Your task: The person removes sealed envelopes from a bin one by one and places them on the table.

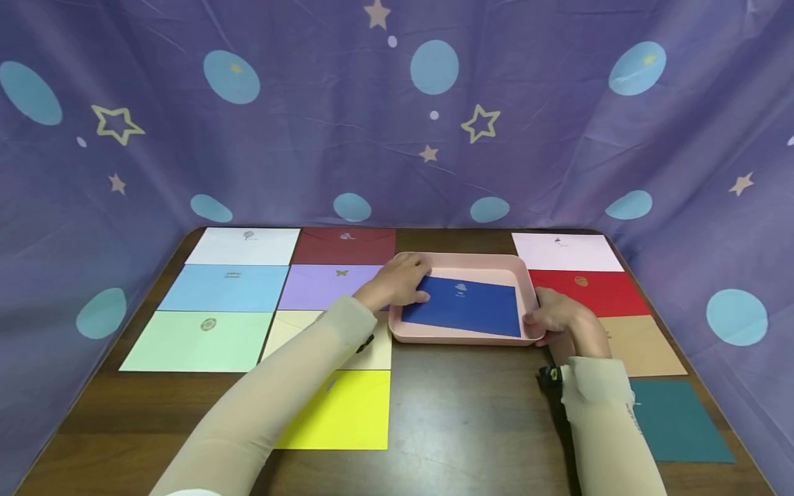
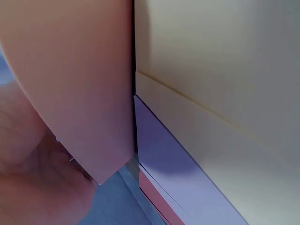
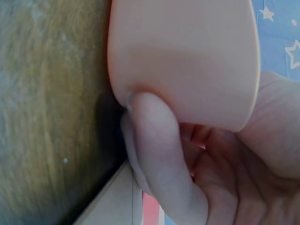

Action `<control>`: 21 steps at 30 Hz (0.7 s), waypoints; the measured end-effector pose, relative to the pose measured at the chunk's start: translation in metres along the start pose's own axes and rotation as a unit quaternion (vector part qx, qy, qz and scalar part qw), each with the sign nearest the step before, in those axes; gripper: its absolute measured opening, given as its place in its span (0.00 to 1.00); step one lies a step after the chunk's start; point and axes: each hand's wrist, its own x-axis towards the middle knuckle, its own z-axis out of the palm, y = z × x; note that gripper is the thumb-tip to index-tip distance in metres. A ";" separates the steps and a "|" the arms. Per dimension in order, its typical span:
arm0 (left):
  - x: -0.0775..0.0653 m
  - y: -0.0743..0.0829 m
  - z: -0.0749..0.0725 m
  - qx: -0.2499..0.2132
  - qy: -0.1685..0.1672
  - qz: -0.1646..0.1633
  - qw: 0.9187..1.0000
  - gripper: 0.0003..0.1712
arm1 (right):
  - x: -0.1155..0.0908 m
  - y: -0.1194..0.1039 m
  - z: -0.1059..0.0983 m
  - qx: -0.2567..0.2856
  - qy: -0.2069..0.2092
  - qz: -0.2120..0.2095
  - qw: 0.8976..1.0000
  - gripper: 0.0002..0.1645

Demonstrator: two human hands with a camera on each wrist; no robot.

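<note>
In the head view a pale pink tray [image 1: 465, 262] lies on the table. A blue envelope [image 1: 471, 310] with a small hat emblem rests in it, slightly askew. My left hand [image 1: 397, 282] reaches over the tray's left rim, thumb and fingers bent about the envelope's upper left corner; its fingertips are partly hidden. The right hand [image 1: 558, 317] grips the tray's right wall. In the right wrist view, curled fingers [image 3: 157, 136] press against the outside of that wall near its base. The left wrist view shows the tray's outer side [image 2: 75, 84] and the left palm beyond the rim.
Left of the tray lie white [image 1: 242, 246], light blue [image 1: 223, 288], mint [image 1: 198, 342], maroon [image 1: 347, 246], lavender [image 1: 322, 287], cream [image 1: 372, 344] and yellow [image 1: 347, 413] envelopes. On the right are pink [image 1: 567, 252], red [image 1: 595, 293], tan [image 1: 645, 344] and teal [image 1: 682, 420] ones.
</note>
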 end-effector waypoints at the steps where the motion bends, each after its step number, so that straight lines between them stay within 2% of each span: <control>1: 0.000 -0.001 0.001 -0.003 0.002 0.001 1.000 0.30 | 0.000 0.000 0.000 0.002 -0.001 0.000 1.000 0.32; 7: -0.004 0.003 -0.005 -0.016 0.007 0.003 1.000 0.30 | -0.001 -0.001 0.000 0.008 -0.003 0.003 1.000 0.36; 13: -0.003 0.006 -0.007 0.010 -0.006 0.012 1.000 0.32 | -0.001 0.000 0.001 -0.002 0.001 0.010 1.000 0.38; 21: -0.001 0.006 -0.004 0.006 -0.032 -0.012 0.999 0.30 | 0.000 0.001 0.000 0.000 0.001 0.006 1.000 0.37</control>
